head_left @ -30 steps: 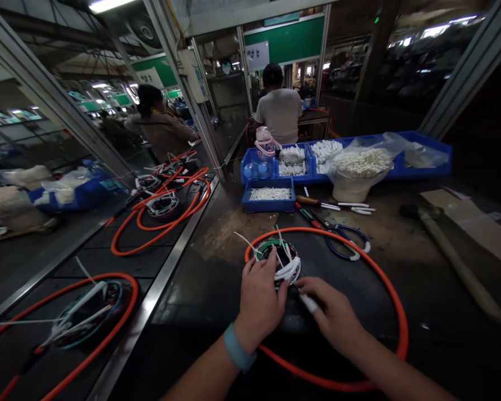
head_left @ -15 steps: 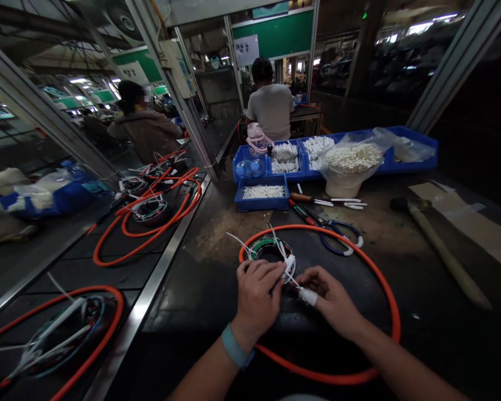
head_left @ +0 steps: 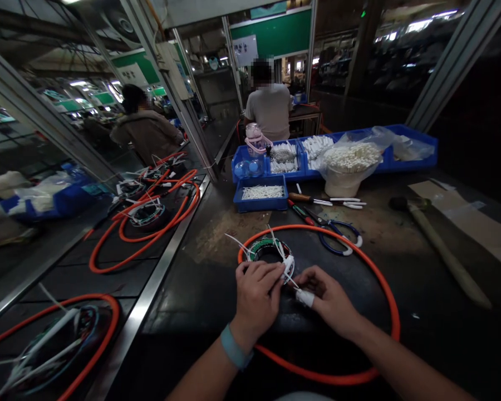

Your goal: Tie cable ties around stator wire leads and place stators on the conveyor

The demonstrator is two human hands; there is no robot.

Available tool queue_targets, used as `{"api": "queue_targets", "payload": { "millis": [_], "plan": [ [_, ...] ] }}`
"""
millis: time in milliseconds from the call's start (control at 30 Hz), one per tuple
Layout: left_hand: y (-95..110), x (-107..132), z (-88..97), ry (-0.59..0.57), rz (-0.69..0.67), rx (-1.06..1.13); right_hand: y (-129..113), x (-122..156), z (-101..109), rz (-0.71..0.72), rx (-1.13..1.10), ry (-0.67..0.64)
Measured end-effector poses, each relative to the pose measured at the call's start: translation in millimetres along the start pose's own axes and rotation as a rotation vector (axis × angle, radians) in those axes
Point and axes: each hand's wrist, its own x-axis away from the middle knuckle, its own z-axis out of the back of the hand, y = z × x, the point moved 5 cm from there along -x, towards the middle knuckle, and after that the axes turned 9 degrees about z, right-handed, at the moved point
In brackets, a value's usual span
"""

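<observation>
Head view: since 0.5 s ago, hands barely shifted, conveyor coils drifted nearer. Left hand (head_left: 256, 292) grip closed on stator coil (head_left: 270, 250) on counter (head_left: 421, 312); right hand (head_left: 328, 298) pinches white sleeved leads (head_left: 289, 266). Risk: hard tug snaps lead, coil slides.

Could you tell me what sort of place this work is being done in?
Most likely a factory assembly line. A conveyor carries wound coil rings with orange cables past seated workers, and blue parts bins line the workbench where both hands work on a coil ring.
</observation>
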Motion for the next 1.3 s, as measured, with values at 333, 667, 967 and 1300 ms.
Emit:
{"api": "queue_targets", "payload": {
  "millis": [333, 667, 967, 1300],
  "plan": [
    [1, -1, 0.0, -0.009, -0.023, -0.017, -11, -35, -4, 0.102, 0.459, -0.063],
    [-9, -10, 0.3, -0.268, -0.046, -0.239, -55, -46, -34, 0.944, 1.388, -0.519],
    [-22, -3, -14.8, -0.234, -0.111, -0.306, -45, -67, -25, 0.539, 1.129, -0.640],
    [-20, -5, -19.2, -0.302, -0.198, -0.265, -17, -87, -34, 0.493, 1.204, -0.622]
  ]
}}
